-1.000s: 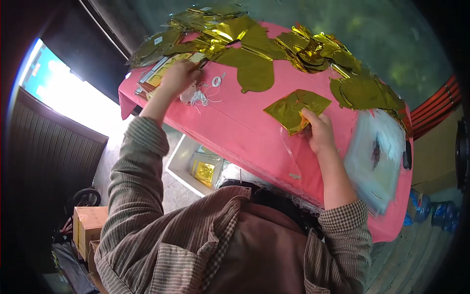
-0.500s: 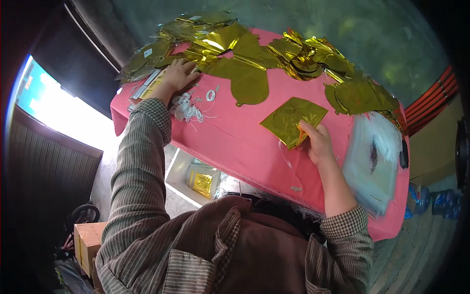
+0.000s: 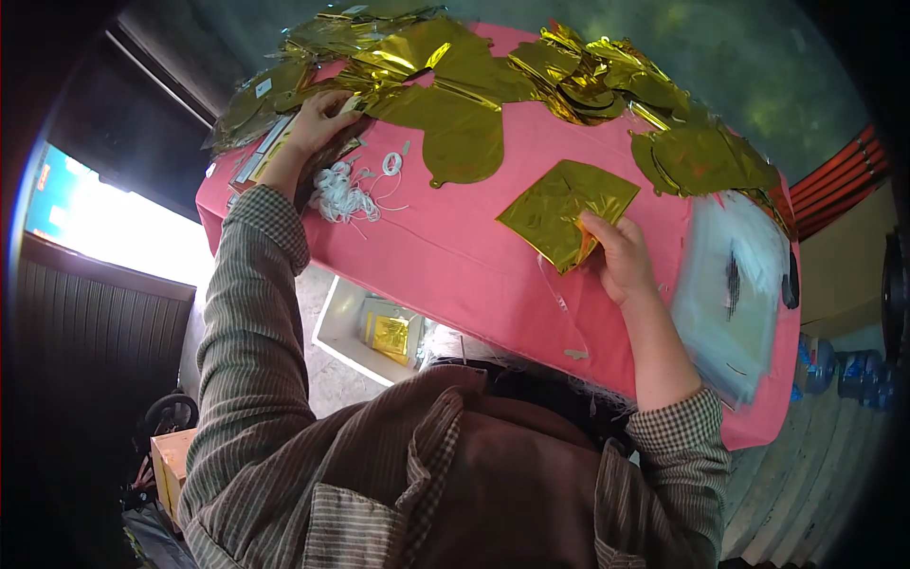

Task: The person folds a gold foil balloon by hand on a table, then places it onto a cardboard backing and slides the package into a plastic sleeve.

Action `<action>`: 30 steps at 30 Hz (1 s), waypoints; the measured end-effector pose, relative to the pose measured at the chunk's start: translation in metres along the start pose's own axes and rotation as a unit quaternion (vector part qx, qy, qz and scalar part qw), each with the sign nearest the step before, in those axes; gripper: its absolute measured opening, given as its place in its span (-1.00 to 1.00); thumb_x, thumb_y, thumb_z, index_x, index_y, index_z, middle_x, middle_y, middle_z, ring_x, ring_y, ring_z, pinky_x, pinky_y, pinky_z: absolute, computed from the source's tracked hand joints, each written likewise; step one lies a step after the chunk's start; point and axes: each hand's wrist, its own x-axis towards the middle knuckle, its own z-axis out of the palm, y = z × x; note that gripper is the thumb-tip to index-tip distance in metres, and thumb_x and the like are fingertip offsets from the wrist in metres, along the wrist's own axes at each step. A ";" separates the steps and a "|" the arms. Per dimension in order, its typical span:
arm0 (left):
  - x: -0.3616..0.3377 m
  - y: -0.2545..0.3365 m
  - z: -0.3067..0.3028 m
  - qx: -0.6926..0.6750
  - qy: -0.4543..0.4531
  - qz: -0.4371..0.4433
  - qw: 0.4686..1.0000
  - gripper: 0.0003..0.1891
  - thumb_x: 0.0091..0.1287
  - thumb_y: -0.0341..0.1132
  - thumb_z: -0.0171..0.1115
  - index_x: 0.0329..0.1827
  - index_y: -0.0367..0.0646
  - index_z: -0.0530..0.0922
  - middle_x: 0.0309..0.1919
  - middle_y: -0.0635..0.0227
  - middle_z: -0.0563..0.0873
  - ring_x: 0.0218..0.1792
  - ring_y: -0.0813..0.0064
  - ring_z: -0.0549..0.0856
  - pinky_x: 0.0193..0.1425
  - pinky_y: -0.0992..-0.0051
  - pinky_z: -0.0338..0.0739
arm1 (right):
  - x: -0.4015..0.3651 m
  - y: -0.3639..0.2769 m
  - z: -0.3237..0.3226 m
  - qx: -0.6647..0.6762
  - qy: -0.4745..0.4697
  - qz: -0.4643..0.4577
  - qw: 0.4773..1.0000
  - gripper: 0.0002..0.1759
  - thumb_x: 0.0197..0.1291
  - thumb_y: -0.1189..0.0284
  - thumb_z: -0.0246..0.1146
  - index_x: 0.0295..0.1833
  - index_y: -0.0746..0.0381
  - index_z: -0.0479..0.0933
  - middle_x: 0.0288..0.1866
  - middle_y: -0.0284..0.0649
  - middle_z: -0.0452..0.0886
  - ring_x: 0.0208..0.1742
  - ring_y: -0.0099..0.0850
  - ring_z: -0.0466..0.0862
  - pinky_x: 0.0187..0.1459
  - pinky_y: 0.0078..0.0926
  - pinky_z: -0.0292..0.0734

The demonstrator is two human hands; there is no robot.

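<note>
My right hand (image 3: 623, 254) grips the lower right corner of a folded gold foil balloon (image 3: 566, 211), a flat square held over the pink cloth. A thin clear ribbon (image 3: 552, 284) hangs below it. At the upper left, my left hand (image 3: 320, 125) is closed, thumb against fingers, around a small pale piece too small to name. It is beside a stack of cards (image 3: 263, 156) and in front of the spread gold foil balloons (image 3: 462, 142). Just below that hand lies a tangle of white string (image 3: 341, 194), with a small white coil (image 3: 391, 164) to its right.
More gold foil (image 3: 607, 85) is heaped along the far edge of the pink-covered table (image 3: 445, 256). Clear plastic bags (image 3: 725, 303) are stacked at the right end. Below the near edge stands a white box (image 3: 332, 327) containing a gold packet. Blue water bottles (image 3: 858, 375) are at far right.
My left hand has lifted slightly, and its fingers have closed from a spread pose, with a small pale piece at the tips. The right hand keeps the folded balloon. The view has shifted slightly.
</note>
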 end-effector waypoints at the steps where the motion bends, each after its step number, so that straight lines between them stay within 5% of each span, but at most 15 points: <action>1: 0.004 -0.006 -0.002 -0.078 -0.051 -0.036 0.995 -0.48 0.05 -0.01 0.36 0.02 -0.14 0.59 -0.01 0.15 0.59 0.06 0.22 0.52 0.19 0.34 0.36 | 0.000 -0.001 -0.002 0.001 0.001 0.001 1.000 -0.80 0.24 0.30 0.20 -0.19 0.22 0.53 -0.40 -0.33 0.62 -0.53 -0.57 0.58 -0.61 -0.64 0.41; 6: 0.001 -0.003 -0.002 -0.169 -0.077 -0.050 0.981 -0.53 0.07 -0.04 0.36 -0.06 -0.19 0.61 -0.10 0.18 0.62 -0.03 0.31 0.57 0.10 0.40 0.41 | -0.001 -0.003 -0.006 -0.028 -0.041 0.012 0.999 -0.80 0.23 0.29 0.21 -0.18 0.21 0.54 -0.42 -0.33 0.62 -0.55 -0.59 0.57 -0.63 -0.65 0.40; 11: -0.005 0.004 0.001 0.050 -0.017 0.001 0.999 -0.51 0.09 0.01 0.30 0.04 -0.04 0.61 0.08 0.12 0.52 0.15 0.15 0.45 0.27 0.29 0.31 | 0.000 -0.001 -0.005 -0.030 -0.039 0.004 0.999 -0.80 0.24 0.29 0.21 -0.18 0.19 0.53 -0.42 -0.34 0.62 -0.55 -0.59 0.57 -0.63 -0.67 0.40; 14: -0.003 0.008 0.001 0.068 -0.055 -0.020 0.996 -0.48 0.08 0.07 0.28 0.11 0.09 0.59 0.15 0.09 0.46 0.20 0.07 0.38 0.33 0.24 0.25 | -0.001 -0.002 -0.006 -0.026 -0.036 0.003 0.999 -0.80 0.24 0.29 0.20 -0.18 0.19 0.53 -0.42 -0.34 0.62 -0.55 -0.59 0.57 -0.63 -0.67 0.40; 21: -0.003 0.017 0.003 0.124 -0.047 -0.035 0.991 -0.44 0.05 0.08 0.29 0.09 0.01 0.55 0.14 0.10 0.47 0.17 0.06 0.40 0.28 0.22 0.29 | 0.000 -0.001 -0.007 -0.036 -0.047 0.008 0.998 -0.80 0.23 0.29 0.21 -0.16 0.20 0.52 -0.41 -0.34 0.62 -0.55 -0.60 0.57 -0.64 -0.66 0.39; 24: 0.009 0.004 0.009 0.087 0.020 0.014 0.996 -0.42 0.01 0.01 0.36 0.08 -0.07 0.52 0.03 0.12 0.54 0.09 0.18 0.49 0.20 0.30 0.36 | 0.000 -0.001 -0.006 -0.028 -0.048 -0.004 0.998 -0.80 0.23 0.29 0.21 -0.16 0.19 0.53 -0.41 -0.34 0.62 -0.55 -0.60 0.57 -0.63 -0.67 0.40; 27: 0.018 -0.008 0.012 -0.067 -0.098 -0.109 0.987 -0.40 -0.02 -0.09 0.43 0.11 -0.12 0.51 -0.08 0.18 0.62 -0.04 0.33 0.59 0.12 0.43 0.42 | 0.000 -0.001 -0.007 -0.031 -0.046 0.006 0.998 -0.79 0.23 0.28 0.21 -0.16 0.19 0.53 -0.40 -0.35 0.62 -0.53 -0.61 0.58 -0.62 -0.67 0.41; 30: 0.014 -0.006 0.015 -0.197 -0.021 -0.050 0.979 -0.44 0.03 -0.15 0.44 0.12 -0.12 0.53 -0.16 0.30 0.67 -0.16 0.50 0.61 0.02 0.55 0.46 | 0.002 0.002 -0.004 -0.015 -0.039 -0.014 0.999 -0.78 0.23 0.28 0.21 -0.15 0.19 0.53 -0.39 -0.36 0.62 -0.52 -0.61 0.59 -0.61 -0.68 0.42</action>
